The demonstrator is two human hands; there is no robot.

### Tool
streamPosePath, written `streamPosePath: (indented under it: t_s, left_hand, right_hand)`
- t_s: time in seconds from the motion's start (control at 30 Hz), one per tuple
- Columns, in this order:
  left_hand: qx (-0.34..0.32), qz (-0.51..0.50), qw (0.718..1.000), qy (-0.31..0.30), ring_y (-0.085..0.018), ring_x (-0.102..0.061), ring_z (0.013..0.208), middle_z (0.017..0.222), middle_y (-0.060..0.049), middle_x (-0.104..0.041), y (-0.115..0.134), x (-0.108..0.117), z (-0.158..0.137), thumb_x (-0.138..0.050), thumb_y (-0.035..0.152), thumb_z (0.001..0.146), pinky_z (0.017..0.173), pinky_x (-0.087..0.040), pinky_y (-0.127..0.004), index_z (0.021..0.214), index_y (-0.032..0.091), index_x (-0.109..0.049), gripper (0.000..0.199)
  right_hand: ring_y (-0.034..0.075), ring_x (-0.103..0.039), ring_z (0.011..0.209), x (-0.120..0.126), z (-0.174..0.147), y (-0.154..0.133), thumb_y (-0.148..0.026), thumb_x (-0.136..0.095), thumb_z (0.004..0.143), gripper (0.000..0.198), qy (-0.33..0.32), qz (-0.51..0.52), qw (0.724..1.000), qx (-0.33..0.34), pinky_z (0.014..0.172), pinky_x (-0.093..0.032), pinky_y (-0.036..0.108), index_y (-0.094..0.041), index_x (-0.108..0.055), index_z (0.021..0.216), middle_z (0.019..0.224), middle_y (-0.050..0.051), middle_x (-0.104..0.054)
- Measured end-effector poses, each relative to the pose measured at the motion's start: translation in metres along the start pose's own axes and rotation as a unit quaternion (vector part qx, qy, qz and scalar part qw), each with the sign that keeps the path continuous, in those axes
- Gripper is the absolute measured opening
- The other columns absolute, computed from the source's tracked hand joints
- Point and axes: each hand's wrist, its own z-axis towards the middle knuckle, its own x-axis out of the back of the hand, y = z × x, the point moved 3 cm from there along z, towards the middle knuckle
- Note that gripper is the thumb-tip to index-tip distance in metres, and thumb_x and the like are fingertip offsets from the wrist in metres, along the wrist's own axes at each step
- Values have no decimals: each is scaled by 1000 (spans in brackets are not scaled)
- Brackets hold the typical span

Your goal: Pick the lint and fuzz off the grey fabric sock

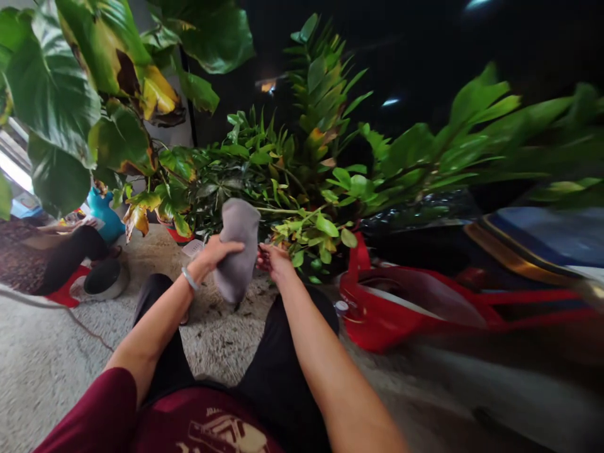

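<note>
My left hand [216, 255] grips a grey, soft-looking fabric piece [236, 248], its thumb lying across the front. The piece is long and rounded, somewhat like a sock; I cannot tell its exact kind. Just right of it is my right hand [276, 261], fingers curled together close to the fabric's edge. Something small and dark may be between those fingertips, too small to name. Green leafy stems [325, 226] hang right above the right hand. Both hands are held over the rough ground between my knees.
Dense potted plants [264, 157] stand ahead, with large leaves [51, 94] at upper left. A red bag [377, 314] sits at my right. At left are a dark round pot [106, 278], a blue object [106, 217] and another seated person [51, 251].
</note>
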Motion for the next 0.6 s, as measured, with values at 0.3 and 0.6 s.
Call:
streamPosePath:
  t_s: [0.3, 0.6]
  left_hand:
    - [-49, -51, 997, -42, -23, -70, 79, 89, -7, -78, 31, 36, -32, -92, 33, 53, 77, -56, -33, 96, 15, -79, 48]
    - [8, -21, 999, 24, -25, -69, 75, 82, -9, -76, -5, 23, -16, -91, 30, 51, 75, -56, -38, 84, 14, -78, 39]
  right_hand:
    - [8, -48, 36, 4, -11, -7, -26, -73, 80, 16, -33, -7, 999, 19, 37, -45, 19, -21, -59, 74, 54, -4, -63]
    - [9, -48, 36, 3, -20, 5, -27, -73, 79, 19, -16, 16, 1000, -12, 37, -45, 21, -22, -57, 69, 51, -6, -61]
